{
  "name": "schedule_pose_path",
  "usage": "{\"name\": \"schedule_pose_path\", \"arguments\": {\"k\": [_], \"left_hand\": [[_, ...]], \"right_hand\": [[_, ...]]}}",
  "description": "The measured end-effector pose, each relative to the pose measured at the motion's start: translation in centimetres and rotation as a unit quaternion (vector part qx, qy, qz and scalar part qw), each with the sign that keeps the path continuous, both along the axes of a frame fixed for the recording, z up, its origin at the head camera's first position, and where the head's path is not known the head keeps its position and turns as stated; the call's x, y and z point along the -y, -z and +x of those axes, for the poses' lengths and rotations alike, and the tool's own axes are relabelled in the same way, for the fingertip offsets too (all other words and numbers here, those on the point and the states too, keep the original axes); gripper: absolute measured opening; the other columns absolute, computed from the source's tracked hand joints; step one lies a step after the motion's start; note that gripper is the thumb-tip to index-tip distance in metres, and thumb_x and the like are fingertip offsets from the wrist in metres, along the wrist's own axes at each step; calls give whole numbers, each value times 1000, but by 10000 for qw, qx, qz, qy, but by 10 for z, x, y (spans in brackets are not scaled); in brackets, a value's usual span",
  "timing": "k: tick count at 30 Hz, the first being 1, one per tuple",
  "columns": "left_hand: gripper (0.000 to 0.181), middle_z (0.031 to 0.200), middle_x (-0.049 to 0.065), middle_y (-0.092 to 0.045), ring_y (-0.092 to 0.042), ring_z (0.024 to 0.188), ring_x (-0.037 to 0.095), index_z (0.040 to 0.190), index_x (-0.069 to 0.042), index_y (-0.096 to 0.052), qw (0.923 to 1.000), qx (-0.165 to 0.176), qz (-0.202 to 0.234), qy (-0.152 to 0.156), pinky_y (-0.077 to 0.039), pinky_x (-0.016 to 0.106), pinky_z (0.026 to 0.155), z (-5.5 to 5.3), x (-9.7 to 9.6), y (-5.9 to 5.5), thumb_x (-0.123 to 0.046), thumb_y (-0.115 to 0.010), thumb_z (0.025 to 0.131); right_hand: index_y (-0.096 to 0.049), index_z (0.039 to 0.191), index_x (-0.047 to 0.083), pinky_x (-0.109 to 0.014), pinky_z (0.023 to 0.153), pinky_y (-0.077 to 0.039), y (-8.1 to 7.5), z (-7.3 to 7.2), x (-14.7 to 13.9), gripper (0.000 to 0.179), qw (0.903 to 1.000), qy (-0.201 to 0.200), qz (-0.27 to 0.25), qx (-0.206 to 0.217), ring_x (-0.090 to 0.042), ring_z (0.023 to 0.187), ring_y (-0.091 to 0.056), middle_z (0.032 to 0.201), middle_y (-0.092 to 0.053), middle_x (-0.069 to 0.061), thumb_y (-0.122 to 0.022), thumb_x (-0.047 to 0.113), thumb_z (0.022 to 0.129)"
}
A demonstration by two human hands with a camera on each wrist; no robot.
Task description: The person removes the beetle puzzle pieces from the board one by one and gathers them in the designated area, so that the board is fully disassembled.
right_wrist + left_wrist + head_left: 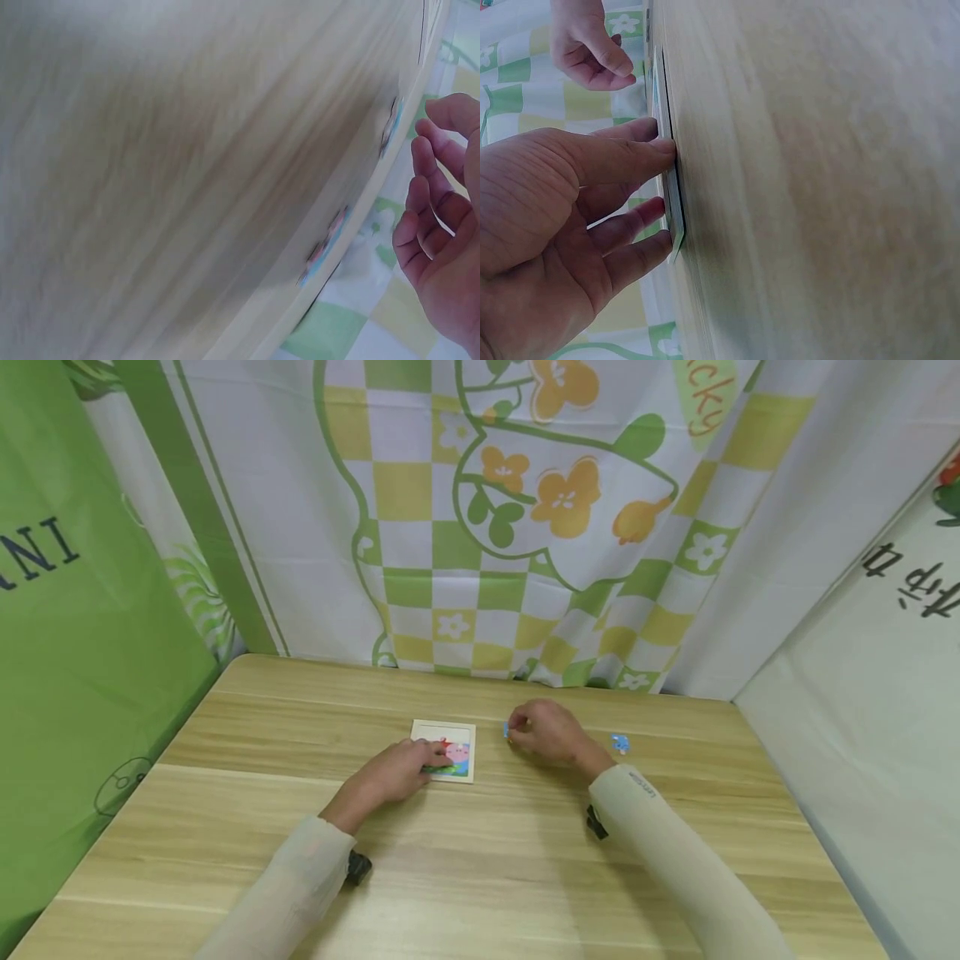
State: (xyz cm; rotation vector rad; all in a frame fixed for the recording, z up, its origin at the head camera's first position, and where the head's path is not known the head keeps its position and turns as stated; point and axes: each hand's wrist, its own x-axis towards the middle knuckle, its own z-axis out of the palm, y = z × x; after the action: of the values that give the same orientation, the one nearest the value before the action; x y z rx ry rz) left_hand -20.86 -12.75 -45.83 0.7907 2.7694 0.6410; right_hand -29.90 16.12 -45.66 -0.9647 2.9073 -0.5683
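Note:
A square picture puzzle (462, 768) in a pale wooden frame lies on the table, with a pink cartoon pig among its printed pieces and a bare strip along its far side. My left hand (401, 770) rests on its near left part; in the left wrist view the thumb and fingertips touch the thin frame (673, 202). Just right of the puzzle, my right hand (549, 731) hovers over a small blue puzzle piece (506, 730). Its fingers are loosely bent, and the right wrist view shows a gap between them and that piece (390, 129).
Another blue puzzle piece (620, 743) lies farther right on the wooden table (480, 877). A checkered, flowered curtain (480, 543) hangs behind the table's far edge. Green cloth (90, 693) borders the left side and a pale sheet (862, 693) the right.

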Motion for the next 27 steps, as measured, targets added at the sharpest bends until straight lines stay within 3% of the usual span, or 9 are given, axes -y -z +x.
{"name": "schedule_pose_path", "arguments": {"k": [7,16,27], "left_hand": [[41,149,17,-53,-49,136,43,134,-9,-70,10000,6,17,-49,-40,55,111,-1,0,1,5,-68,95],[41,150,16,-53,-49,135,43,135,-12,-70,10000,32,-12,-64,-44,55,107,-3,0,2,2,-69,96],[41,151,16,-52,-49,135,44,135,-11,-70,9999,92,-83,-61,-43,57,108,-2,0,0,2,-68,96]], "right_hand": [[-75,101,14,-35,79,-53,0,14,21,10,9993,-305,177,96,-12,86,-62,91,-68,6,-72,21,94],[-69,130,20,-38,84,-52,2,27,38,35,9966,-490,514,426,-16,94,-57,115,-59,-2,-71,35,98],[-68,131,15,-36,85,-52,4,34,45,42,9969,-553,459,330,-17,97,-58,119,-57,-4,-74,38,95]]}}
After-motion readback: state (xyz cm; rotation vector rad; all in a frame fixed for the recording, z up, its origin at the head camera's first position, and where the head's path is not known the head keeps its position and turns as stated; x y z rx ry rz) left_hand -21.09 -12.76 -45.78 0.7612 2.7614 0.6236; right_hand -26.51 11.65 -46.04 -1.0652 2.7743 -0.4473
